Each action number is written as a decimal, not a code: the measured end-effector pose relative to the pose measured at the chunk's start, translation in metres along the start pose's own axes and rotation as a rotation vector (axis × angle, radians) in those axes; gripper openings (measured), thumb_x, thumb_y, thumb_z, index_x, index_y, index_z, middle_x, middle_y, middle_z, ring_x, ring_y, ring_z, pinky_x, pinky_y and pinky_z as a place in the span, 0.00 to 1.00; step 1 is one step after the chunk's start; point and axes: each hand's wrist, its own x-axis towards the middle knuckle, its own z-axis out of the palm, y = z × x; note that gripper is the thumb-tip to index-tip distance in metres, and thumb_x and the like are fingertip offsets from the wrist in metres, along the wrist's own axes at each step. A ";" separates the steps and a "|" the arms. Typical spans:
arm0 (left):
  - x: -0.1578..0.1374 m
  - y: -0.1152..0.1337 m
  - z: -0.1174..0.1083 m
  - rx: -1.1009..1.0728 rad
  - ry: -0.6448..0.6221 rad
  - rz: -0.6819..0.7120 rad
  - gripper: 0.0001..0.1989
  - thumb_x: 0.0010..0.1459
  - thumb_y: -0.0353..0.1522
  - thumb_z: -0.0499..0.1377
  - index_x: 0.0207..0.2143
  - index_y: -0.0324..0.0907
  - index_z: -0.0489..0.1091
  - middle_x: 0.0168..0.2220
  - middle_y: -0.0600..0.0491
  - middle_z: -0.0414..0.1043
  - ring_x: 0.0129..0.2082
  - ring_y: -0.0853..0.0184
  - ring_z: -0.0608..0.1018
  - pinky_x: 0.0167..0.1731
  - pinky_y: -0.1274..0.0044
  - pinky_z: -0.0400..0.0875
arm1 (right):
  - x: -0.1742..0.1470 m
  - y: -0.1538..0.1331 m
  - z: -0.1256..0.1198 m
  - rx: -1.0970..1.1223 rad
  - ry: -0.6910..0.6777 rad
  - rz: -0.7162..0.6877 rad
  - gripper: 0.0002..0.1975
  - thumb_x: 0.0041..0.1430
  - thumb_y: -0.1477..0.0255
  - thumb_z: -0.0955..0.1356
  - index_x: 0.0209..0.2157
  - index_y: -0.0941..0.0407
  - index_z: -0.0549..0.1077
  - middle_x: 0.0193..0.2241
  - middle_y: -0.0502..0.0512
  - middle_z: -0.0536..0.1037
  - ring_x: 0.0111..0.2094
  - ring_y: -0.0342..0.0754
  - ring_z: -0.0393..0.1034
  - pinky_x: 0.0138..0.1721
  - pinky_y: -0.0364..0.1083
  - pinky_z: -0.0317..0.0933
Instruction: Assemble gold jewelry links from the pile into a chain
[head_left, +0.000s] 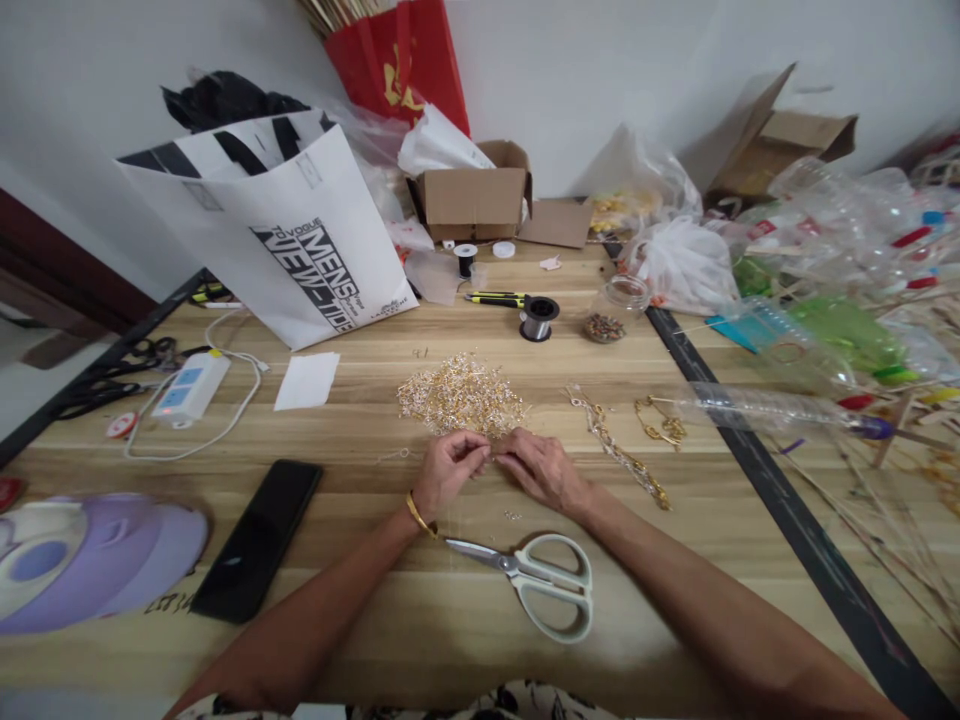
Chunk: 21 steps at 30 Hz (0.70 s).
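Both hands meet at the middle of the desk (pixel 360 420), just on the near side of the bead pile (pixel 461 395). The left hand (pixel 448 470) and right hand (pixel 541 468) have their fingers pinched narrow, tip to tip, on something too small to make out, perhaps a bead or thread. Scissors (pixel 536 580) lie toward the near edge, a chain (pixel 619 450) to the right. Such fine work seems best done low over the desk, wrists resting, so dropped pieces stay close.
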 end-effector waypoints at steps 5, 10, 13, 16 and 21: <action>-0.001 -0.004 0.001 0.120 -0.049 0.035 0.06 0.49 0.31 0.59 0.27 0.36 0.71 0.20 0.55 0.68 0.19 0.74 0.68 0.21 0.82 0.63 | -0.001 0.000 0.001 -0.028 -0.015 0.008 0.07 0.65 0.72 0.59 0.37 0.57 0.66 0.31 0.56 0.72 0.31 0.45 0.67 0.30 0.43 0.62; -0.001 -0.001 0.001 0.169 -0.132 0.045 0.07 0.50 0.32 0.58 0.27 0.35 0.71 0.21 0.54 0.69 0.20 0.73 0.69 0.22 0.81 0.63 | 0.000 0.001 0.001 -0.017 -0.034 0.044 0.08 0.65 0.71 0.59 0.38 0.57 0.67 0.30 0.55 0.71 0.31 0.45 0.67 0.31 0.42 0.62; -0.002 -0.001 0.000 0.194 -0.167 0.059 0.07 0.51 0.32 0.58 0.28 0.36 0.71 0.21 0.54 0.69 0.20 0.72 0.69 0.22 0.81 0.64 | 0.000 0.002 0.001 -0.012 -0.031 0.062 0.08 0.65 0.70 0.59 0.37 0.57 0.67 0.31 0.55 0.70 0.31 0.44 0.67 0.31 0.42 0.62; -0.002 -0.002 -0.001 0.186 -0.183 0.058 0.08 0.51 0.33 0.58 0.28 0.36 0.71 0.21 0.55 0.69 0.21 0.72 0.70 0.23 0.81 0.64 | -0.001 0.003 0.001 -0.014 -0.024 0.070 0.08 0.65 0.70 0.59 0.37 0.57 0.67 0.30 0.55 0.70 0.30 0.44 0.66 0.30 0.42 0.62; -0.001 0.000 -0.001 0.050 -0.158 -0.024 0.11 0.50 0.37 0.60 0.26 0.36 0.70 0.20 0.56 0.68 0.20 0.74 0.69 0.22 0.82 0.65 | 0.000 0.002 0.000 0.013 0.048 0.070 0.08 0.64 0.72 0.60 0.43 0.56 0.65 0.36 0.57 0.70 0.33 0.45 0.67 0.33 0.44 0.65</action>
